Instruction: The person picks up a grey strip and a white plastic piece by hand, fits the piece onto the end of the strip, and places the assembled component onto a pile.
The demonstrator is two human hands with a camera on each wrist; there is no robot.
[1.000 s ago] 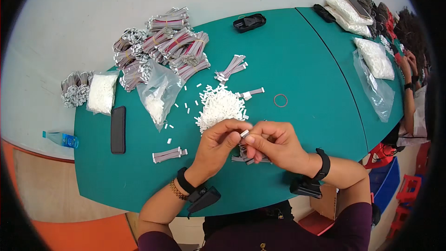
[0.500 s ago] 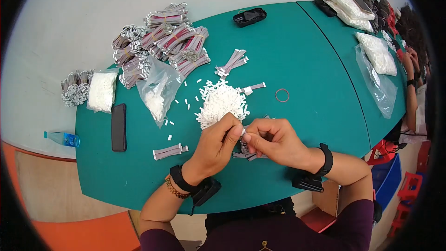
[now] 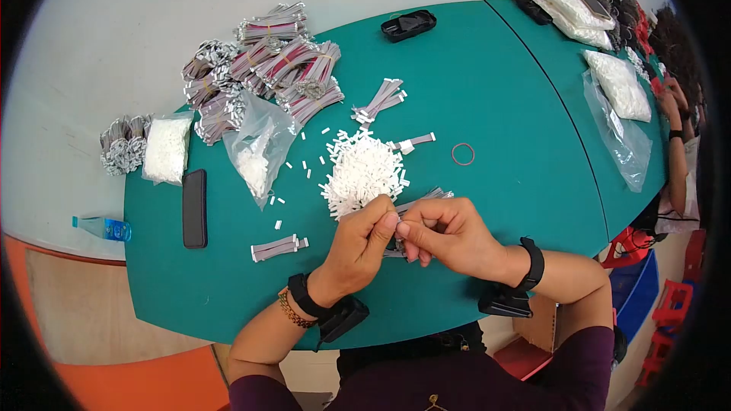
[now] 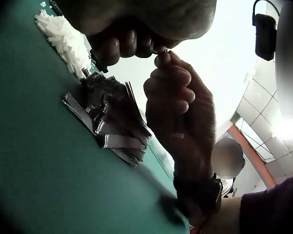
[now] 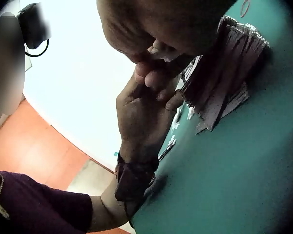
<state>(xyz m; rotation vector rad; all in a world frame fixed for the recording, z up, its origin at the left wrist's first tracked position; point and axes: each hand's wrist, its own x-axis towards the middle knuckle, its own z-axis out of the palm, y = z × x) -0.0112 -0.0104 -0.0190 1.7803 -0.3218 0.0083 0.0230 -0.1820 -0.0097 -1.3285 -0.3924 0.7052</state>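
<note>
In the head view my left hand (image 3: 358, 242) and right hand (image 3: 455, 237) meet fingertip to fingertip in front of the white heap. Between their thumbs and forefingers they pinch a small white connector (image 3: 399, 219), nearly all covered by the fingertips. The other fingers of both hands are curled. Under the hands lies a stack of grey ribbon cables (image 4: 119, 141) with connector ends, seen in both wrist views and partly hidden in the head view. A heap of small white plastic pieces (image 3: 364, 171) lies just beyond my left hand.
Several tied cable bundles (image 3: 285, 68) fill the back left, beside an opened bag of white pieces (image 3: 255, 164). A black phone-like case (image 3: 195, 209), loose cables (image 3: 278, 248) and a rubber band (image 3: 463, 154) lie around the table. Another person's arm (image 3: 675, 160) is at right.
The white connector, plainly seen between the hands a second ago, is now mostly covered by the fingertips. The left hand has turned slightly, its thumb now close against the right thumb.
</note>
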